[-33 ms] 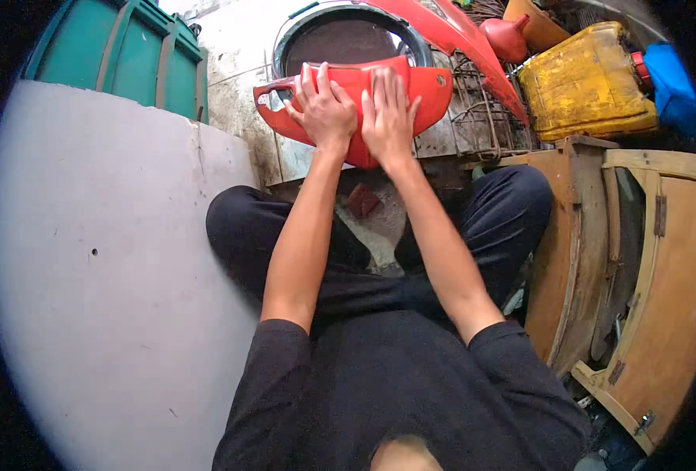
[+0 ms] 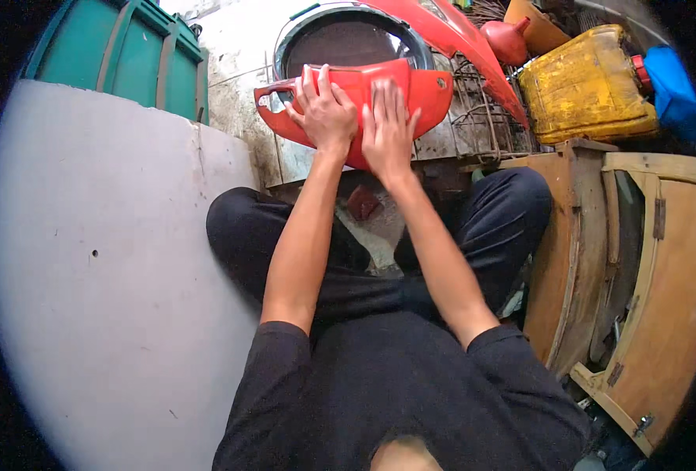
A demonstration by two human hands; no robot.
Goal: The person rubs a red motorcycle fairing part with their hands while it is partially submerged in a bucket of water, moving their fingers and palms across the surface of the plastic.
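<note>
A wall is standing left. A red panel is sitting mid-scene, before a far basin; a can is lying far right. On the panel, the left hand is resting, fingers apart; the right hand is lying flat, fingers mostly together.
</note>
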